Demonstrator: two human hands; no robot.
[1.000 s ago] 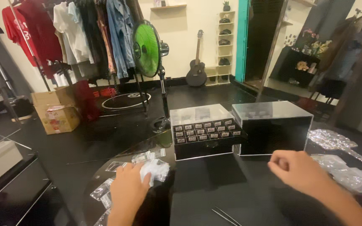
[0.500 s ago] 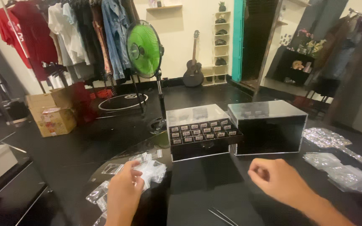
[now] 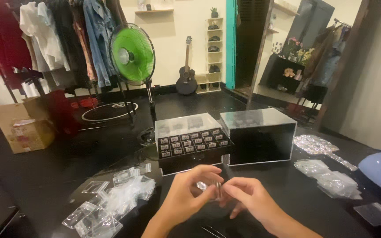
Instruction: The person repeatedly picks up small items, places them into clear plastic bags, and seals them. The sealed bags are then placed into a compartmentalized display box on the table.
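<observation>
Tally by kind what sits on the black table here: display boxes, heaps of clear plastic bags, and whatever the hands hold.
Clear-lidded display boxes: 2, the tray box and the plain box
Heaps of clear bags: 3, left, far right, near right
Small item pinched between left hand and right hand: 1
Total: 6

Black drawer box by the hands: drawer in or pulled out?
Pulled out. The black drawer box shows its tray of small compartments sticking forward from under the clear top, uncovered.

left hand (image 3: 186, 198) + right hand (image 3: 250, 198): pinch small dark piece (image 3: 218, 190) | before drawer case (image 3: 190, 141)
</observation>
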